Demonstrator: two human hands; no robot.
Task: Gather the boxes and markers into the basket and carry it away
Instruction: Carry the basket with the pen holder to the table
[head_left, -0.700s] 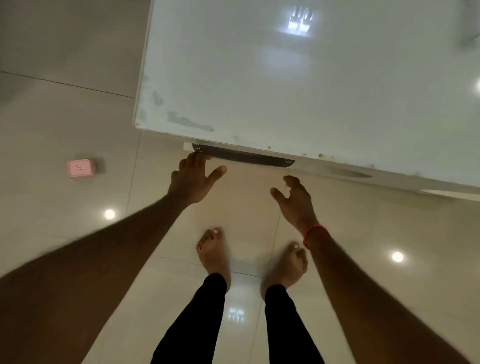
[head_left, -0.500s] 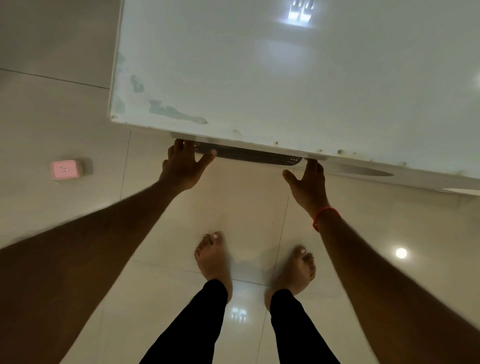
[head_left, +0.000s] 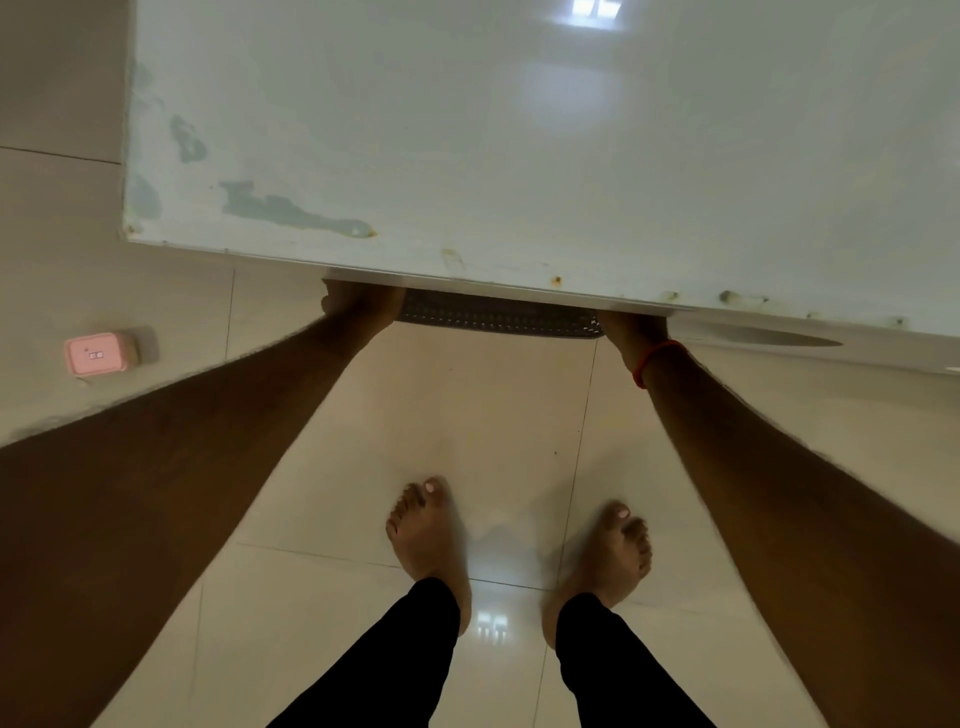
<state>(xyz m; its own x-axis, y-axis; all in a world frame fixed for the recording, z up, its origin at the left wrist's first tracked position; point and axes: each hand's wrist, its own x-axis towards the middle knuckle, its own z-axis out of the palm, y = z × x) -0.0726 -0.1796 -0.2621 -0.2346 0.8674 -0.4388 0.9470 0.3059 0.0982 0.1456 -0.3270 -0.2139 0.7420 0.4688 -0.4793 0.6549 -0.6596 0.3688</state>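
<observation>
1. The fingers of both hands are hidden beneath the near edge of the surface, so I cannot tell whether they curl round anything or only lie against it. The left hand (head_left: 358, 306) shows just its back. The right hand (head_left: 631, 328) shows little beyond the wrist, which wears a red thread band (head_left: 655, 361).
2. Between the hands runs the rim of a dark perforated plastic basket (head_left: 498, 314). It sits under the white glossy surface (head_left: 467, 130) with only a thin strip showing past the edge, and each hand meets one end of that strip.
3. A mesh basket like this is probably light and a little flexible, stiffest along the rim. The two short ends look like the right hold, with an even pull towards the body before any lift (its contents cannot be seen, so it is best kept level).
4. A small pink rectangular box (head_left: 97, 354) lies on the beige tiled floor (head_left: 467, 415), well apart to the left. It looks rigid and light enough for a one-handed pinch across its sides.
</observation>
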